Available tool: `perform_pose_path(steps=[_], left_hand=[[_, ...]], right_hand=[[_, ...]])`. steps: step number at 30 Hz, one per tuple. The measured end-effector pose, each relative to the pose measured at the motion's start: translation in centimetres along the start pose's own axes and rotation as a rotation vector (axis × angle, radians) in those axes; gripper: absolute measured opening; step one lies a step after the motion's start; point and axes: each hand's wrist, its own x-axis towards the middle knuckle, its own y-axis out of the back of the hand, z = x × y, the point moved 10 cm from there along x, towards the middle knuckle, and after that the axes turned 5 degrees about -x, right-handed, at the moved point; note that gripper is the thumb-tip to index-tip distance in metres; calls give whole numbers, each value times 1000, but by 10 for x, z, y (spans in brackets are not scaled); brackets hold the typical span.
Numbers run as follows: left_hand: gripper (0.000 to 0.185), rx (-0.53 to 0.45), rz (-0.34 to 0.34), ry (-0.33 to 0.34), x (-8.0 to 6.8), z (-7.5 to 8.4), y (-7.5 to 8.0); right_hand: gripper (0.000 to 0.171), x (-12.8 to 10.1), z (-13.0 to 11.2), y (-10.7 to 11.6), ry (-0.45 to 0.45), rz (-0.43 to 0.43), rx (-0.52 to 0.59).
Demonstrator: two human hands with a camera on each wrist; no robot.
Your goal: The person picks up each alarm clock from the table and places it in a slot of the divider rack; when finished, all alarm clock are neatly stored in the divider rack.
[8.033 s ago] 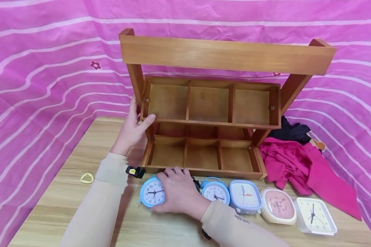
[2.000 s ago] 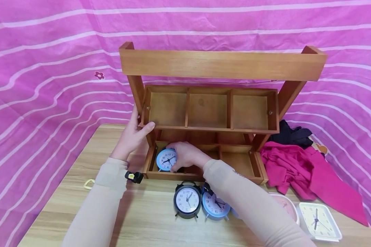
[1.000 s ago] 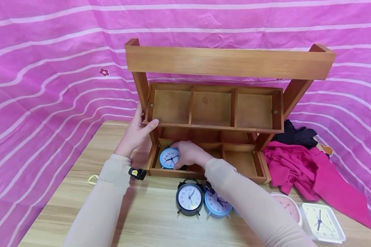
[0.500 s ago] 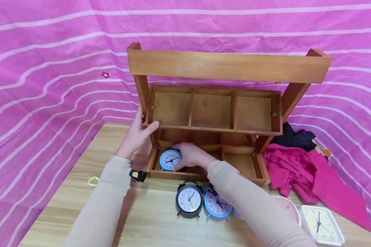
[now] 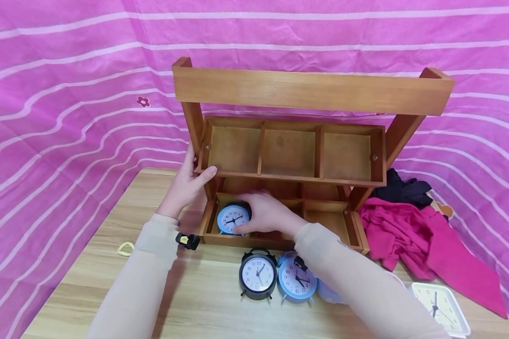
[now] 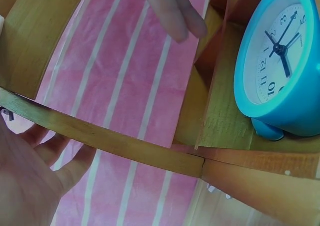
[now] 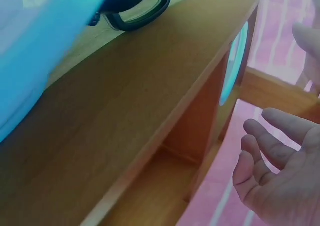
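A brown wooden rack (image 5: pixel 309 89) has two tiers, each split into three compartments. In the lower left compartment a light-blue alarm clock (image 5: pixel 233 220) stands with its dial forward; the left wrist view shows the same blue clock (image 6: pixel 277 60) large at the right. Just right of it is my right hand (image 5: pixel 273 214), thumb near the clock's lower edge. In the right wrist view this hand (image 7: pixel 280 166) has loosely bent fingers with nothing between them. My left hand (image 5: pixel 184 188) grips the rack's left side, thumb at the upper tray's corner, fingers behind the post.
Before the rack stand a black alarm clock (image 5: pixel 258 274), another blue alarm clock (image 5: pixel 298 281) and a periwinkle clock (image 5: pixel 328 292), partly behind my right sleeve. Farther right are a cream square clock (image 5: pixel 439 308) and magenta cloth (image 5: pixel 428 240). A yellow loop (image 5: pixel 126 248) lies left.
The right hand has carried the light-blue clock from the table into the lower left compartment. In the last half second its fingers have loosened and drawn slightly right. The left hand keeps its hold.
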Motion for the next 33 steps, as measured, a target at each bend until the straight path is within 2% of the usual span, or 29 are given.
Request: perform_pose_path(steps=[6,11,20,33], left_hand=[[90,13,-4,6,-1,-1,0],[91,18,-13,8,-2,-2,1],[92,24,-3,17,-1,1,4],[91,18,1,34,0,-1,0]], right_hand=[[90,-22,-13,6,19,24,-182],[93,-42,-21,7,4,17,-269],[94,-60,-33,4,42,3,-275],[92,-75,-29,-9,22,-39,-264]])
